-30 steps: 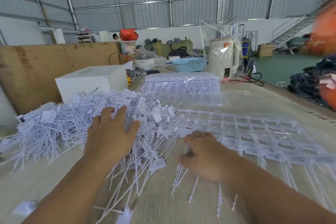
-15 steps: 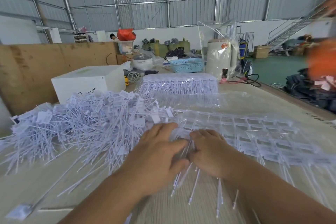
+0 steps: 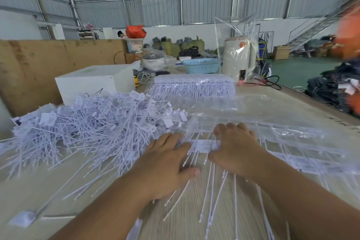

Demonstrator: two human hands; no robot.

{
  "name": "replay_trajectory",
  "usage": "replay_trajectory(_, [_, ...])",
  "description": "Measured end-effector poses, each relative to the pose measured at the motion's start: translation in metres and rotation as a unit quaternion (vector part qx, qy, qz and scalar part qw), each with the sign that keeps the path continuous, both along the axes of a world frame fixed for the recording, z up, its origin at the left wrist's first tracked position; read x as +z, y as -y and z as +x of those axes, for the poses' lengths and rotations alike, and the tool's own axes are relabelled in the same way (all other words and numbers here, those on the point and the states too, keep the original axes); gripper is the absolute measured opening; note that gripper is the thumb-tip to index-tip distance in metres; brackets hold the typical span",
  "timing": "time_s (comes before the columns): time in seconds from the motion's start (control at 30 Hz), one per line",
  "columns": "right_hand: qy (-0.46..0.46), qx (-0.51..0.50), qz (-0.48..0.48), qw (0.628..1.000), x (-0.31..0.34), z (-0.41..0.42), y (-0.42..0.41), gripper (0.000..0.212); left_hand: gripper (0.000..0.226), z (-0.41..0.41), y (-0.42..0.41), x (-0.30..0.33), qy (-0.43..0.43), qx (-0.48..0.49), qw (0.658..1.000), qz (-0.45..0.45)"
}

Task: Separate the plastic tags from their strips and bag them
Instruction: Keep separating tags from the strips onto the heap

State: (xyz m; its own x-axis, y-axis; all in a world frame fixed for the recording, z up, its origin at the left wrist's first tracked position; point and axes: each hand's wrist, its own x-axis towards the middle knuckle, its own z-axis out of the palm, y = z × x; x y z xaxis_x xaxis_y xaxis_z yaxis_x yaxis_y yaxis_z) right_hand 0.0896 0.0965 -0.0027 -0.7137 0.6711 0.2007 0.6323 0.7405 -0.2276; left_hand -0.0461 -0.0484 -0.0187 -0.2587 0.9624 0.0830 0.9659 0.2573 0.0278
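Left hand (image 3: 165, 163) flat with fingers extended on the tag strips (image 3: 253, 142), right hand (image 3: 235, 150) beside it with fingers curled down onto them (grip unclear), loose tags (image 3: 93, 122) heaped to the left, wooden table (image 3: 292, 107), bagged strips (image 3: 194, 87) behind.

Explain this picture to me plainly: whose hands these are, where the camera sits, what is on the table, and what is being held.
There is no machine here. The picture comes from a camera worn on a person's head, looking forward and down, so the two arms are that person's own. The left hand and right hand both rest on a sheet of joined plastic tags still on their strips, lying on the table. The fingers are curled at the tags, but the exact grip is hidden. To the left lies a pile of loose tags already separated. Farther back sit a bagged bundle of tags and a white box.
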Motion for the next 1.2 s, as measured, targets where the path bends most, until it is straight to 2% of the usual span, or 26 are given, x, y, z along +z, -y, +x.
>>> replay_trajectory(0.07, [-0.003,0.020,-0.003,1.000,0.002,0.002,0.001,0.049,0.068,0.000,0.000,-0.001,0.002,0.003,1.000,0.007])
replay_trajectory(0.2, [0.033,0.070,0.006,0.997,0.001,0.003,0.002,0.042,0.057,0.001,0.000,0.001,0.017,-0.003,0.999,0.037])
replay_trajectory(0.37, [0.044,0.058,0.010,0.997,-0.005,-0.001,0.005,0.036,0.049,0.005,0.001,0.007,0.007,-0.015,0.996,0.092])
replay_trajectory(0.47, [0.012,0.078,0.051,0.996,-0.006,-0.006,0.008,0.027,0.044,0.009,0.003,0.012,-0.007,-0.036,0.989,0.142])
replay_trajectory(0.63, [-0.062,0.133,0.103,0.984,0.000,-0.003,0.011,0.025,0.044,0.013,0.004,0.020,0.000,-0.033,0.982,0.183])
replay_trajectory(0.8, [-0.135,0.205,0.079,0.966,0.018,0.011,0.021,0.014,0.055,0.011,0.003,0.023,0.061,-0.015,0.972,0.225])
replay_trajectory(0.9, [-0.155,0.239,0.054,0.957,0.025,0.016,0.028,0.012,0.051,0.009,0.004,0.023,0.139,-0.036,0.952,0.269])
replay_trajectory(1.0, [-0.171,0.263,0.068,0.947,0.028,0.019,0.033,0.011,0.046,0.011,0.007,0.028,0.187,-0.063,0.933,0.300])
replay_trajectory(1.1, [-0.170,0.270,0.093,0.943,0.032,0.021,0.038,0.013,0.039,0.015,0.011,0.035,0.197,-0.104,0.925,0.308])
replay_trajectory(1.2, [-0.176,0.265,0.074,0.945,0.035,0.021,0.038,0.014,0.032,0.015,0.012,0.038,0.190,-0.102,0.925,0.313])
